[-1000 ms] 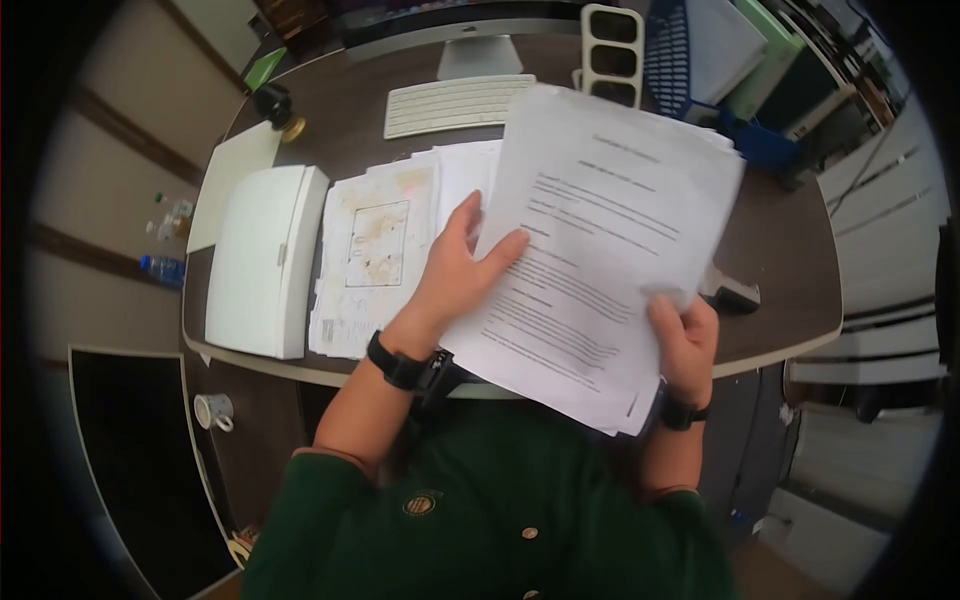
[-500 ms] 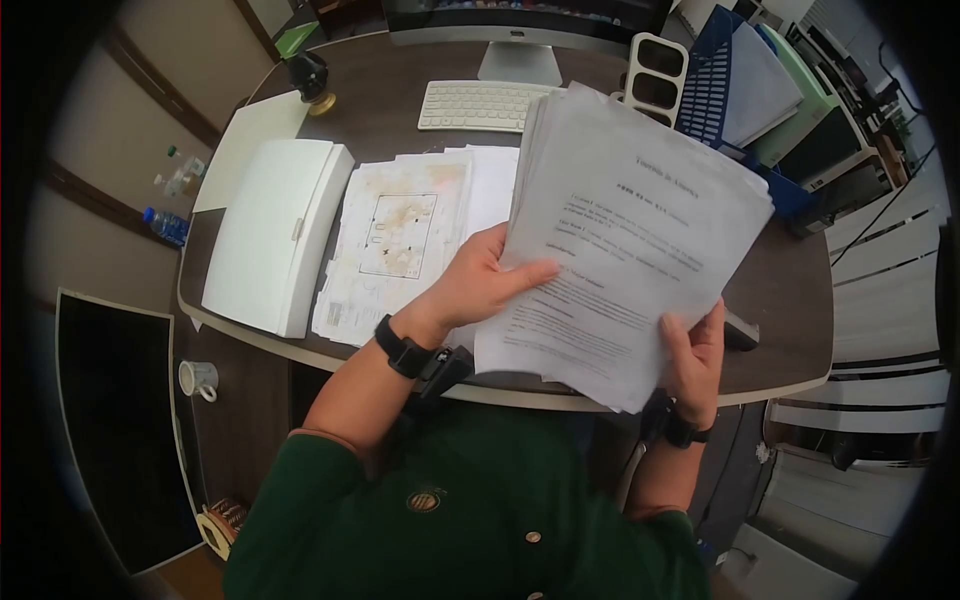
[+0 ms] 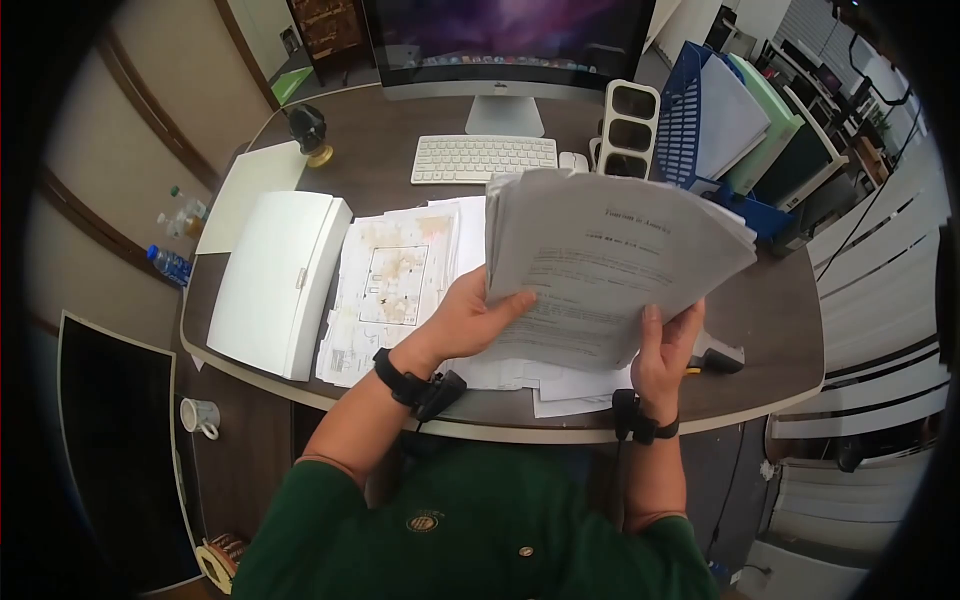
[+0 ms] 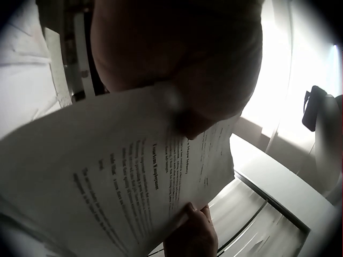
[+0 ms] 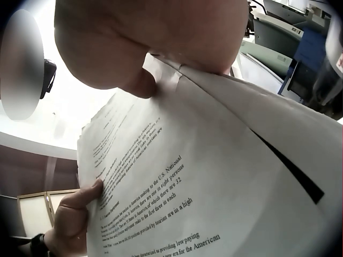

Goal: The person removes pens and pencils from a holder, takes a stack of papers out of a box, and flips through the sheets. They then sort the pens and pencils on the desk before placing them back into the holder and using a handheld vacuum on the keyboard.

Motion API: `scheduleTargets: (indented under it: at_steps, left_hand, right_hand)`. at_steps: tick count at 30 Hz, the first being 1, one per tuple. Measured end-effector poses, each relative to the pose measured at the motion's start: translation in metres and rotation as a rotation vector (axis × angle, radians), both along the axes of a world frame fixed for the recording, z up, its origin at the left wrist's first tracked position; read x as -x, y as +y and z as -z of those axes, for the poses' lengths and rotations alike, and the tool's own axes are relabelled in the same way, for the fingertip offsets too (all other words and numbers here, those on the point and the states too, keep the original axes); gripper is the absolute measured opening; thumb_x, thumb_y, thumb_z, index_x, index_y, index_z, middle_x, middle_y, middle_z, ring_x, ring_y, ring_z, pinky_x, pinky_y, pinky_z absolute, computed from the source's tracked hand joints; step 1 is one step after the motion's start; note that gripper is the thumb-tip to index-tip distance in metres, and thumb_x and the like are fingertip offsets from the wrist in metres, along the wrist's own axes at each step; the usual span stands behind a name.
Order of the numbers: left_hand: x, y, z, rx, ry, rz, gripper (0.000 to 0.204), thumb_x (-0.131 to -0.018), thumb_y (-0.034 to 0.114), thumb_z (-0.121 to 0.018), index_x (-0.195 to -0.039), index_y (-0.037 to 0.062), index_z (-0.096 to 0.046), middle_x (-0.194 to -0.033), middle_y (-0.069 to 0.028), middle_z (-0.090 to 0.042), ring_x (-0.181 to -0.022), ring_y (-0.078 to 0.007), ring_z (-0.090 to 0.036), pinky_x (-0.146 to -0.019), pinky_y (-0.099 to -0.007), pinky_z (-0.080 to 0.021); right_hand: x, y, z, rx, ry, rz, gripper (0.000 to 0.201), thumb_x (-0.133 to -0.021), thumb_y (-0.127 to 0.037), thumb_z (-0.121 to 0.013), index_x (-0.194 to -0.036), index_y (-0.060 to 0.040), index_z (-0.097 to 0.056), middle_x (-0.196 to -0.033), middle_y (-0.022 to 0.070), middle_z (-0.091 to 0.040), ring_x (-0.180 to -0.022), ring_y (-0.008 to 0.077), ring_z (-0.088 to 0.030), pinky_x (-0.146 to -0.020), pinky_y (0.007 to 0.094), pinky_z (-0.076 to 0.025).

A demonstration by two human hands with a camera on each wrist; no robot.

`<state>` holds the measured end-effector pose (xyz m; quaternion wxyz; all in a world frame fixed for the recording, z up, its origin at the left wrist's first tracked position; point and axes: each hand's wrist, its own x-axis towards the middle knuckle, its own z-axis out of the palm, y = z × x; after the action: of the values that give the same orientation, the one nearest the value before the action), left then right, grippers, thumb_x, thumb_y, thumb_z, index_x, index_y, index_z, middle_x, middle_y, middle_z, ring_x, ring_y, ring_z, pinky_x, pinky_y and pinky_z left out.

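A thick stack of printed sheets [image 3: 600,265] is held up over the front of the desk, tilted with its text facing me. My left hand [image 3: 472,318] grips its left edge, thumb on the front page and fingers behind. On the right edge, near the lower corner, my right hand [image 3: 662,358] pinches the stack with its thumb in front. In the right wrist view, the pages [image 5: 150,176] bow slightly and their edges fan apart. Below the stack, loose white papers [image 3: 575,388] lie on the desk, beside a stained sheet with a printed plan [image 3: 395,285].
A white box file [image 3: 265,275] stands at the left. Behind are a keyboard [image 3: 485,160], mouse [image 3: 573,161], monitor [image 3: 520,75], white holder [image 3: 630,130] and blue file rack [image 3: 688,115]. A black-and-grey object [image 3: 722,359] lies right of my right hand.
The stack has tipped more upright, its lower edge lifting so that papers on the desk show beneath. Both hands keep their hold on its sides. The head view has also shifted upward.
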<state>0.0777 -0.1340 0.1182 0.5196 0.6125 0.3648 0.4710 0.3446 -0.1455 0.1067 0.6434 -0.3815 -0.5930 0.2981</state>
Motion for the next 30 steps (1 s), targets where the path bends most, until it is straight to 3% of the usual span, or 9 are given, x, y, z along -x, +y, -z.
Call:
scheduleTargets:
  at_steps: [4, 7, 8, 10, 13, 14, 18, 24, 30]
  left_hand:
    - [-0.006, -0.012, -0.008, -0.145, 0.026, -0.009, 0.033, -0.100, 0.012, -0.067, -0.131, 0.0004, -0.063, -0.122, -0.0102, -0.070, -0.112, -0.0168, -0.064, -0.098, -0.0332, -0.051]
    - [-0.013, -0.020, -0.024, -0.366, 0.028, -0.014, 0.033, -0.098, 0.008, -0.068, -0.130, 0.0020, -0.064, -0.120, -0.0103, -0.071, -0.110, -0.0198, -0.066, -0.096, -0.0339, -0.051]
    - [-0.014, -0.018, -0.026, -0.432, 0.043, -0.013, 0.034, -0.097, 0.006, -0.068, -0.130, 0.0024, -0.064, -0.119, -0.0104, -0.071, -0.110, -0.0209, -0.066, -0.096, -0.0341, -0.051]
    - [-0.014, -0.011, -0.033, -0.561, 0.070, -0.007, 0.037, -0.094, 0.001, -0.069, -0.130, 0.0034, -0.065, -0.116, -0.0107, -0.072, -0.109, -0.0241, -0.068, -0.095, -0.0350, -0.052]
    - [-0.017, -0.007, -0.029, -0.358, 0.014, -0.070, 0.036, -0.094, 0.002, -0.069, -0.129, 0.0035, -0.065, -0.117, -0.0102, -0.072, -0.109, -0.0203, -0.067, -0.095, -0.0345, -0.052]
    - [-0.012, -0.005, -0.024, -0.291, 0.123, -0.069, 0.038, -0.093, 0.003, -0.071, -0.130, 0.0026, -0.063, -0.119, -0.0094, -0.071, -0.111, -0.0168, -0.066, -0.097, -0.0334, -0.051]
    - [-0.013, -0.003, 0.006, -0.133, -0.018, -0.136, 0.045, -0.092, 0.003, -0.074, -0.133, 0.0015, -0.056, -0.122, -0.0086, -0.068, -0.115, -0.0154, -0.062, -0.101, -0.0316, -0.048]
    - [-0.010, 0.002, -0.021, -0.279, 0.044, -0.149, 0.050, -0.098, 0.016, -0.069, -0.141, -0.0008, -0.051, -0.130, -0.0130, -0.064, -0.120, -0.0192, -0.059, -0.104, -0.0338, -0.046]
    - [-0.024, 0.010, -0.021, -0.584, -0.034, -0.243, 0.072, -0.105, 0.046, -0.054, -0.153, -0.0051, -0.036, -0.144, -0.0179, -0.054, -0.130, -0.0262, -0.054, -0.110, -0.0364, -0.041]
  right_hand:
    - [-0.008, -0.009, 0.014, -0.144, -0.012, 0.112, 0.044, -0.102, 0.003, -0.050, -0.145, 0.0015, -0.039, -0.135, 0.0138, -0.057, -0.125, 0.0209, -0.054, -0.110, 0.0332, -0.039]
    - [-0.004, -0.020, -0.010, -0.277, 0.090, 0.261, 0.039, -0.102, 0.005, -0.050, -0.140, 0.0004, -0.043, -0.127, 0.0134, -0.061, -0.118, 0.0217, -0.059, -0.103, 0.0352, -0.048]
    - [-0.003, -0.023, -0.015, -0.281, 0.155, 0.284, 0.042, -0.102, 0.005, -0.051, -0.142, -0.0008, -0.043, -0.131, 0.0154, -0.060, -0.121, 0.0241, -0.058, -0.101, 0.0403, -0.052]
    - [-0.005, -0.022, -0.014, -0.287, 0.138, 0.289, 0.044, -0.101, 0.007, -0.049, -0.144, 0.0008, -0.040, -0.134, 0.0185, -0.058, -0.124, 0.0259, -0.057, -0.107, 0.0413, -0.046]
    - [-0.008, -0.009, 0.002, -0.270, 0.137, 0.118, 0.051, -0.100, 0.009, -0.047, -0.149, 0.0039, -0.034, -0.142, 0.0192, -0.053, -0.134, 0.0264, -0.050, -0.114, 0.0403, -0.037]
    - [-0.007, -0.008, 0.009, -0.183, 0.076, 0.100, 0.051, -0.101, 0.009, -0.046, -0.150, 0.0046, -0.033, -0.142, 0.0186, -0.052, -0.134, 0.0254, -0.049, -0.114, 0.0388, -0.036]
    - [0.002, -0.005, 0.019, -0.047, 0.038, 0.061, 0.049, -0.102, 0.007, -0.045, -0.150, 0.0057, -0.033, -0.143, 0.0170, -0.051, -0.131, 0.0224, -0.049, -0.113, 0.0347, -0.035]
    - [0.003, 0.000, 0.014, -0.105, 0.023, 0.039, 0.047, -0.105, 0.001, -0.046, -0.151, 0.0025, -0.036, -0.143, 0.0119, -0.051, -0.128, 0.0188, -0.050, -0.112, 0.0337, -0.035]
    - [0.003, 0.000, 0.009, -0.159, -0.009, 0.074, 0.045, -0.105, 0.001, -0.041, -0.149, 0.0026, -0.035, -0.144, 0.0143, -0.048, -0.130, 0.0205, -0.047, -0.113, 0.0351, -0.033]
